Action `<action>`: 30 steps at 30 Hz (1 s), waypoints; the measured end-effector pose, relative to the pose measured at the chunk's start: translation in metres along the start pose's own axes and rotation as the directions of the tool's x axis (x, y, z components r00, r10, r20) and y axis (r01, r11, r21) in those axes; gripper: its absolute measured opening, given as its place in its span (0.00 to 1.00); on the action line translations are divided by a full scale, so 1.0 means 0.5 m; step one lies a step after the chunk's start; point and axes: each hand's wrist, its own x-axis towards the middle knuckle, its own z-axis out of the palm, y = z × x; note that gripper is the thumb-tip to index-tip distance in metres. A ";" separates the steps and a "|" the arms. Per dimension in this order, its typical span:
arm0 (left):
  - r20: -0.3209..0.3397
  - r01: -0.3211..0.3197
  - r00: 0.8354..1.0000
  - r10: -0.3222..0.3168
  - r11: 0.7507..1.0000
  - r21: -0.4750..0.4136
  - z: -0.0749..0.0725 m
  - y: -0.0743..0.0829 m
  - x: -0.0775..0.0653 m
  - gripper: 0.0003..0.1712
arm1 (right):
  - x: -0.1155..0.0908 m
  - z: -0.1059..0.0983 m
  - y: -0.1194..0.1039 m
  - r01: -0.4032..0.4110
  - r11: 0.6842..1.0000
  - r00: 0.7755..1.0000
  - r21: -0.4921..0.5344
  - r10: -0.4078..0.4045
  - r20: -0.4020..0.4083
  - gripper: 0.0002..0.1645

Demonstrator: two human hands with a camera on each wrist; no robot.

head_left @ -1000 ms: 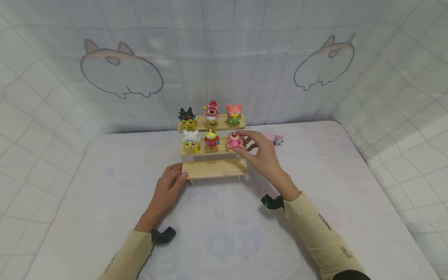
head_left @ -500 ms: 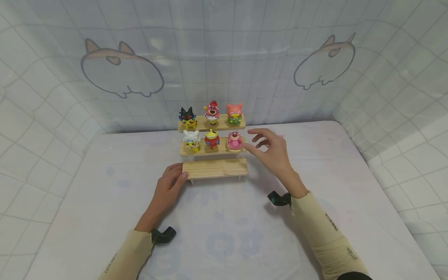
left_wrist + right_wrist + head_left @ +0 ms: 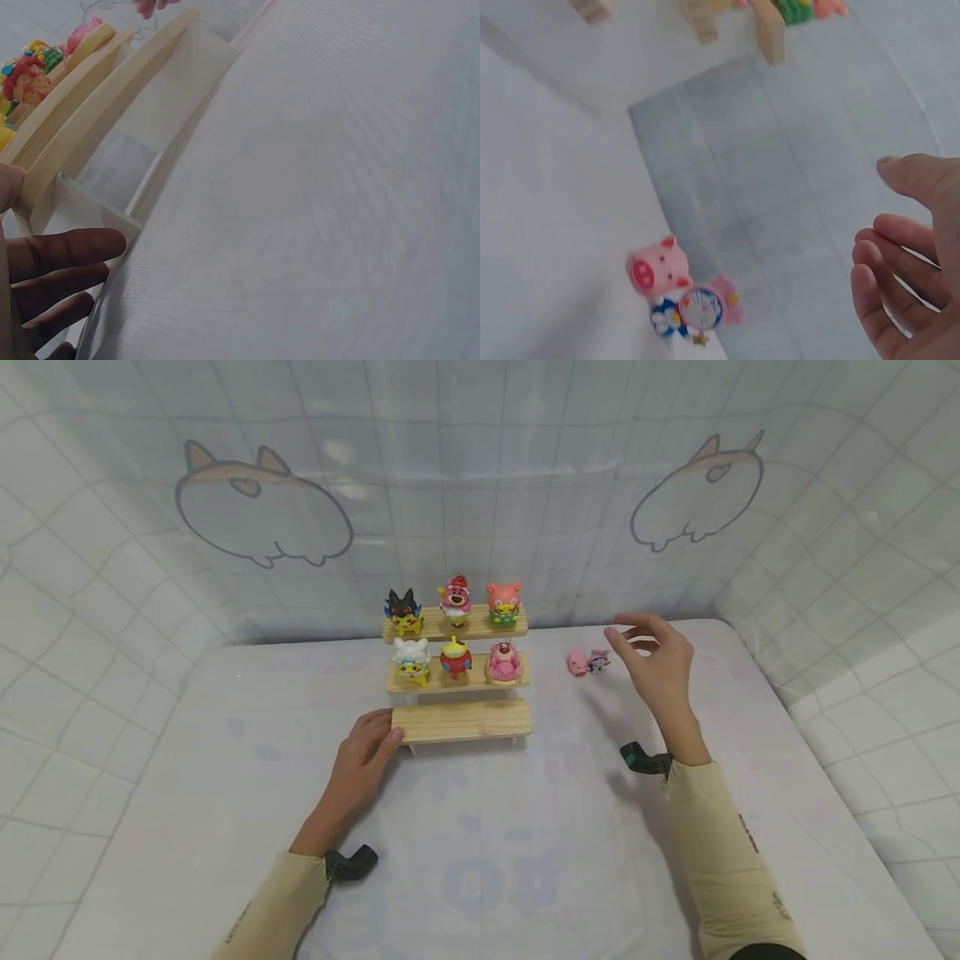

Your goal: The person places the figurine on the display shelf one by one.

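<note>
A three-step wooden display stand (image 3: 465, 721) bears small toy figurines on its top and middle steps. My left hand (image 3: 365, 752) rests against the left end of the bottom step, thumb at the board; its other fingers (image 3: 71, 250) extend nearly straight beside the white leg. The seated pink bear figurine (image 3: 504, 662) is on the middle step's right end. To the right of the stand, my right hand (image 3: 660, 660) hovers with loosely bent fingers and nothing in them. Nearest to it on the table are a pink pig figurine (image 3: 658, 266) and a blue-and-white cat figurine (image 3: 699, 307) in a pink hood.
On the middle step also stand a white-hatted yellow figurine (image 3: 412, 662) and a green three-eyed alien figurine (image 3: 455, 658). The top step holds a black-eared figurine (image 3: 404, 612), a strawberry-topped bear (image 3: 455, 602) and a pink-hooded figurine (image 3: 503, 604). A grid-patterned curtain (image 3: 487, 518) rises behind.
My right hand has let go of the pink bear on the middle step and moved right, past the pig and cat figurines, which now show fully. My left hand has stayed at the stand.
</note>
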 end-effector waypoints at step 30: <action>-0.003 -0.014 1.000 0.014 1.000 -0.008 -0.002 0.005 0.000 0.16 | -0.051 0.040 0.127 -0.207 0.969 0.933 -0.139 0.238 0.271 0.19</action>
